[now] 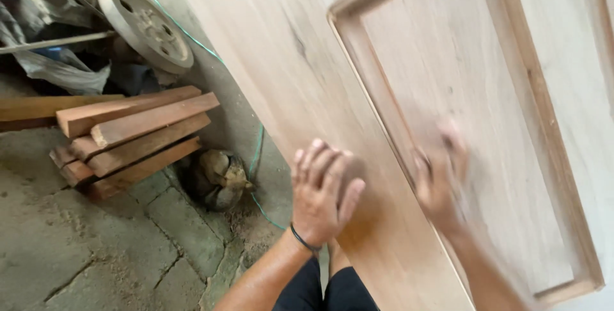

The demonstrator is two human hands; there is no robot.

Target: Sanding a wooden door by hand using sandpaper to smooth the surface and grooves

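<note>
left hand [323, 196] flat on wooden door [307, 74] | right hand [438, 180] blurred on panel [473, 93] | planks [128, 138] on floor

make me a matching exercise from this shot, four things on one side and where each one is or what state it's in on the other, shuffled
Things
1. left hand
2. right hand
3. stack of wooden planks
4. metal wheel

Places or states
A. blurred, on the recessed panel of the wooden door
B. piled on the concrete floor, left of the door
C. flat on the door's outer frame, a dark band at the wrist
D. at the top left, leaning among clutter

Pairs: 1-C, 2-A, 3-B, 4-D
</note>
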